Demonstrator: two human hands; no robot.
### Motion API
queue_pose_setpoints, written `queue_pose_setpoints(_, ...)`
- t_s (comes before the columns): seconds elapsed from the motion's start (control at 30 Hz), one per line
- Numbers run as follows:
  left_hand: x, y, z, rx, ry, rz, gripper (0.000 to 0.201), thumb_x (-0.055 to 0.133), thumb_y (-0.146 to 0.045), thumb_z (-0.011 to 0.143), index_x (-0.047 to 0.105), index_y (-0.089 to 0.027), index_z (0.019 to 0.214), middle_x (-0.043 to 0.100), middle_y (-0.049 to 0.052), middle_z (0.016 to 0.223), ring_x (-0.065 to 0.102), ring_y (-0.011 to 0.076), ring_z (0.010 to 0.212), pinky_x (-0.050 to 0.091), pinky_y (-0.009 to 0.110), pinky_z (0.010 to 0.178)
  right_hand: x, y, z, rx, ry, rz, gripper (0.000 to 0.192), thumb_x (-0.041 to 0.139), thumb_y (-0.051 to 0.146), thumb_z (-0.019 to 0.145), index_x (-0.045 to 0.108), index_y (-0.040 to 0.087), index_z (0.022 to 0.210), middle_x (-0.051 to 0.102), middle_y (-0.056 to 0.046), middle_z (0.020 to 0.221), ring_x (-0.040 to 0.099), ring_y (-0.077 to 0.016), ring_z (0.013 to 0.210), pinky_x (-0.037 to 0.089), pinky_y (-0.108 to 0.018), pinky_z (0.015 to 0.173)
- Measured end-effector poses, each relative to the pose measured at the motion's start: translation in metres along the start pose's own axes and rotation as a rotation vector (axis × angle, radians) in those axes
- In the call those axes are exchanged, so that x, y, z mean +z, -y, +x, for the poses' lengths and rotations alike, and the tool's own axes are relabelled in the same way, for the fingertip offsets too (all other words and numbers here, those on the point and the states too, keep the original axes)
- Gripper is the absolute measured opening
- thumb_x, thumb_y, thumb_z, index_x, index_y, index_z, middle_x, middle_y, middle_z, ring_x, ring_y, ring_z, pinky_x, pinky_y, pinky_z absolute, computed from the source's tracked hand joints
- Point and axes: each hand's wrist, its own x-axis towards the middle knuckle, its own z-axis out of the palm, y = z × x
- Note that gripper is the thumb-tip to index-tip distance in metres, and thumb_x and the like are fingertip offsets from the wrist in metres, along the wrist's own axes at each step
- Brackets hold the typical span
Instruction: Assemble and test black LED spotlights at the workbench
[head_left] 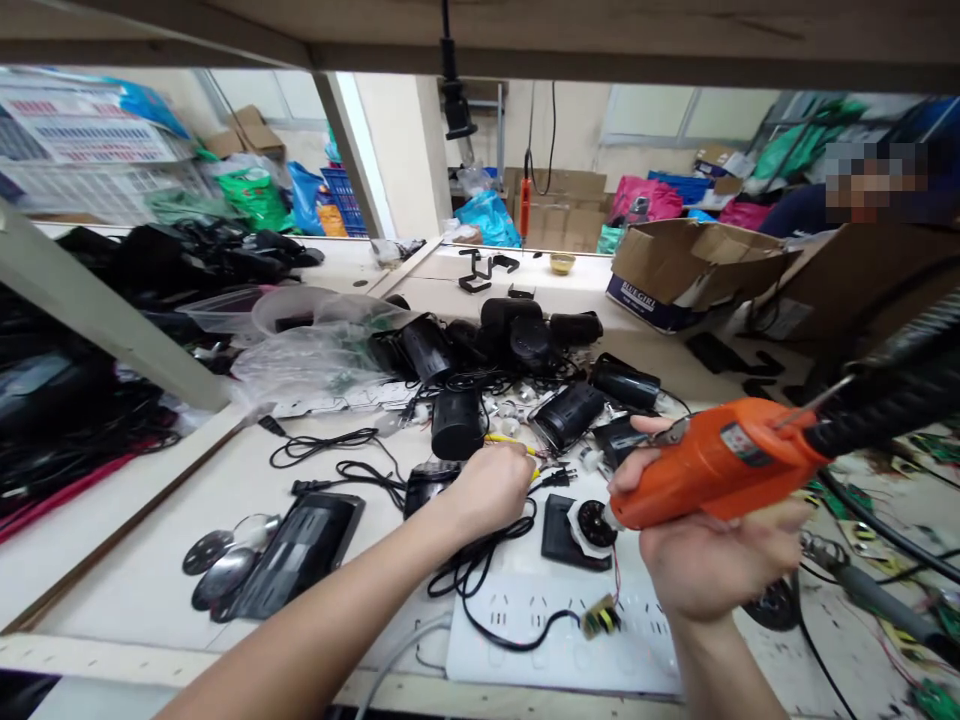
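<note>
My right hand [712,555] grips an orange electric screwdriver [720,460], its tip pointing left and down at a round white-and-black part [592,522] on a black square plate [559,530]. My left hand [491,485] is closed around thin yellow wires [510,440] just left of that part, beside a small black plug [559,477]. A black hose [892,390] runs from the screwdriver's rear to the upper right.
Several black cylindrical housings [457,420] and tangled black cables [352,465] lie behind my hands. A white power strip [525,640] sits at the bench's front edge. A black flat device [300,545] and shiny discs [225,560] lie left. A cardboard box [690,270] and a person [862,195] are far right.
</note>
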Motion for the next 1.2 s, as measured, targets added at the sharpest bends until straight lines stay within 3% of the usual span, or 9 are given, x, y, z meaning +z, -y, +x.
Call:
queue_pose_setpoints(0.17,0.012,-0.017,0.02,-0.009,0.049,0.095,0.028,0.049,0.001,0.075,0.069,-0.004,0.094,0.068,0.025,0.097,0.065,0.034,0.095,0.052,0.043,0.081,-0.001,0.001,-0.003,-0.027,0.014,0.031,0.048,0.051,0.069,0.079,0.071,0.027,0.09,0.071,-0.005,0.082,0.058,-0.021,0.049,0.04,-0.033,0.041)
queue_pose_setpoints(0.43,0.017,-0.01,0.023,-0.098,0.057,0.12,0.028,0.047,0.001,0.078,0.068,-0.004,0.096,0.066,0.027,0.104,0.064,0.034,0.104,0.049,0.042,0.089,-0.004,-0.004,-0.003,-0.045,0.032,0.028,0.049,0.046,0.066,0.08,0.068,0.023,0.093,0.067,-0.005,0.072,0.053,-0.02,0.049,0.042,-0.033,0.045)
queue_pose_setpoints(0.57,0.018,-0.006,0.019,-0.1,0.063,0.082,0.026,0.046,-0.002,0.079,0.066,-0.007,0.095,0.067,0.026,0.102,0.065,0.0327,0.101,0.048,0.042,0.089,-0.005,-0.007,-0.004,-0.048,0.047,0.032,0.045,0.048,0.064,0.081,0.064,0.025,0.099,0.07,-0.004,0.081,0.053,-0.0184,0.05,0.044,-0.032,0.046)
queue_pose_setpoints(0.77,0.005,-0.002,0.006,-0.124,0.074,-0.037,0.029,0.047,-0.01,0.083,0.06,-0.013,0.109,0.072,0.014,0.092,0.068,0.0251,0.085,0.049,0.032,0.073,-0.007,-0.01,-0.005,-0.046,0.024,0.0,0.059,0.046,0.072,0.079,0.064,0.019,0.098,0.07,-0.007,0.088,0.057,-0.0184,0.053,0.044,-0.033,0.048)
queue_pose_setpoints(0.97,-0.023,0.014,-0.004,-0.128,0.045,-0.158,0.014,0.055,-0.028,0.083,0.066,-0.02,0.081,0.07,0.006,0.085,0.066,0.0218,0.083,0.047,0.03,0.074,-0.005,-0.009,-0.004,-0.034,0.011,0.013,0.058,0.048,0.072,0.078,0.066,0.02,0.095,0.07,-0.007,0.092,0.056,-0.0168,0.053,0.043,-0.031,0.046)
queue_pose_setpoints(1.07,-0.041,0.024,-0.01,-0.126,-0.093,-0.423,0.02,0.061,-0.038,0.078,0.065,-0.019,0.073,0.069,0.006,0.092,0.064,0.0227,0.092,0.047,0.033,0.085,-0.004,-0.01,-0.004,-0.052,0.016,-0.009,0.058,0.045,0.073,0.079,0.066,0.02,0.093,0.07,-0.007,0.094,0.056,-0.0162,0.052,0.043,-0.03,0.045)
queue_pose_setpoints(1.2,-0.058,0.032,-0.022,-0.208,-0.291,-1.145,0.032,0.073,-0.042,0.068,0.055,-0.018,0.056,0.069,0.009,0.114,0.06,0.0294,0.112,0.044,0.043,0.1,-0.004,-0.01,-0.005,-0.05,0.03,-0.024,0.061,0.043,0.075,0.08,0.066,0.021,0.094,0.07,-0.007,0.095,0.056,-0.0167,0.053,0.044,-0.032,0.046)
